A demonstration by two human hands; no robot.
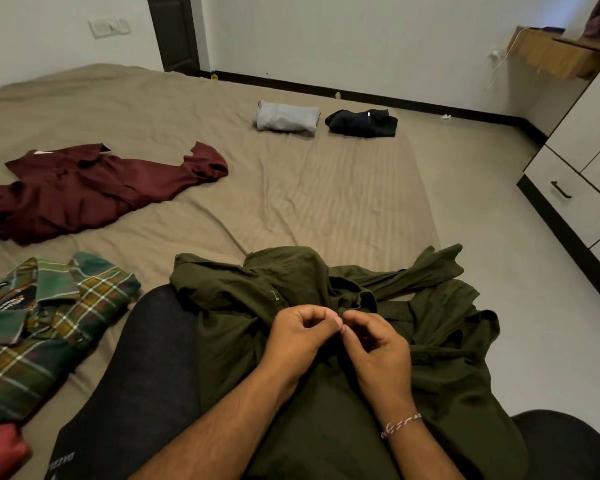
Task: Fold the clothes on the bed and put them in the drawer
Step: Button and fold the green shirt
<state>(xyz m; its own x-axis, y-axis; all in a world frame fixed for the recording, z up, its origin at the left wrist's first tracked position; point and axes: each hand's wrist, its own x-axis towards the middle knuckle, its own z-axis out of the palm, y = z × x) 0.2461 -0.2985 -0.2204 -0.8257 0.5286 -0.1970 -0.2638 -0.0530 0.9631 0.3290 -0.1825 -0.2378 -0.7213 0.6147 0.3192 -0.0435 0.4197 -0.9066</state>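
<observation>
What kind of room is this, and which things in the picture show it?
Most likely a bedroom in a home. A wide bed with a beige sheet carries shirts, among them a maroon shirt; white drawer units line the right wall.

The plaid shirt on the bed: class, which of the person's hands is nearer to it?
Left. The left hand pinches the olive shirt on the lap, on the side toward the plaid shirt. The right hand lies just beyond it, farther away.

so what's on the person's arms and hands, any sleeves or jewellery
Both forearms are bare, with no sleeves in view. The right hand has a thin braided thread bracelet, red and white, at the wrist. The left hand shows no ring, watch or band.
</observation>
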